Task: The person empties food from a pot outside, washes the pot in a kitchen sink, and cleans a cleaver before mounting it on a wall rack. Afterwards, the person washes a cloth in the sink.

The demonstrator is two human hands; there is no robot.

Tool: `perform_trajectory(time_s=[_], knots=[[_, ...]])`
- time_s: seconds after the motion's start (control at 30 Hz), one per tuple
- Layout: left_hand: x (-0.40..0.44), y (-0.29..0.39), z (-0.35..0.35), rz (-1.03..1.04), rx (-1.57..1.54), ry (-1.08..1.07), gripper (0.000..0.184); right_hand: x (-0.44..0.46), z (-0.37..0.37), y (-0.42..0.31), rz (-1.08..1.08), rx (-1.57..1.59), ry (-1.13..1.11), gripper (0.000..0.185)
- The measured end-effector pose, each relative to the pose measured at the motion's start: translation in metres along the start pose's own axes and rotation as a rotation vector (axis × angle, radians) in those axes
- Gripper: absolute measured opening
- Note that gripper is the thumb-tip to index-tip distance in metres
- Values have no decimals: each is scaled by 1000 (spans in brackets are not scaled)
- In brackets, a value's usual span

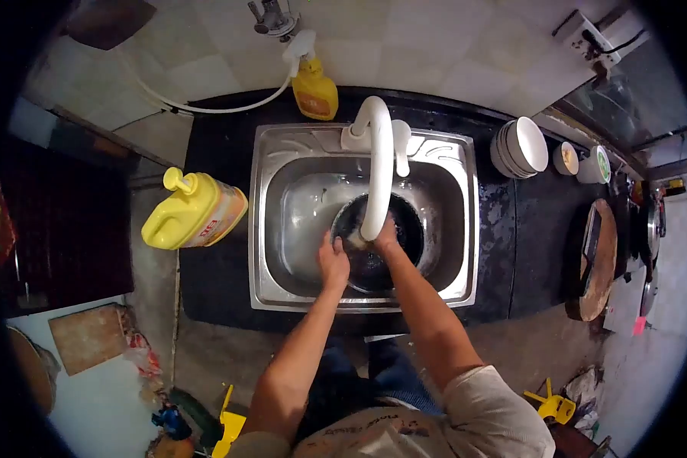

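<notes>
A dark round pan or bowl lies in the steel sink, beneath the curved white faucet. My left hand is at the left rim of this vessel, fingers bent around its edge. Inside the vessel, near the faucet's mouth, my right hand has its fingers partly hidden behind the spout. Something small and pale shows beside those fingers, too unclear to name.
A yellow pump jug stands left of the sink, and a yellow spray bottle behind it. Stacked white bowls, two small cups and a round wooden board are on the right. Yellow stools stand below.
</notes>
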State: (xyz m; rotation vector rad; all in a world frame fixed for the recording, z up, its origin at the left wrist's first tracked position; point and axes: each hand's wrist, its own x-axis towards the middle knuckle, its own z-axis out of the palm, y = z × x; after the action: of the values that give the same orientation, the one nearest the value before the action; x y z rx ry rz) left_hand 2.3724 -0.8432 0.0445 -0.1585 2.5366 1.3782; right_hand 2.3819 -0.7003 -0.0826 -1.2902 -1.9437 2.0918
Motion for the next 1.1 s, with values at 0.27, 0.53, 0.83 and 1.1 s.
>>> perform_trajectory(time_s=[0.27, 0.53, 0.83, 1.1], knots=[[0, -10, 7, 37, 61, -74, 44, -35, -29, 31, 232, 710, 276, 55], [-3, -35, 5, 7, 49, -168, 66, -51, 30, -40, -410, -347, -211, 59], [15, -35, -17, -15, 111, -361, 76, -59, -29, -40, -814, -1457, -393, 41], [5, -18, -15, -51, -230, -147, 68, -23, -44, -31, -917, -2090, -212, 37]])
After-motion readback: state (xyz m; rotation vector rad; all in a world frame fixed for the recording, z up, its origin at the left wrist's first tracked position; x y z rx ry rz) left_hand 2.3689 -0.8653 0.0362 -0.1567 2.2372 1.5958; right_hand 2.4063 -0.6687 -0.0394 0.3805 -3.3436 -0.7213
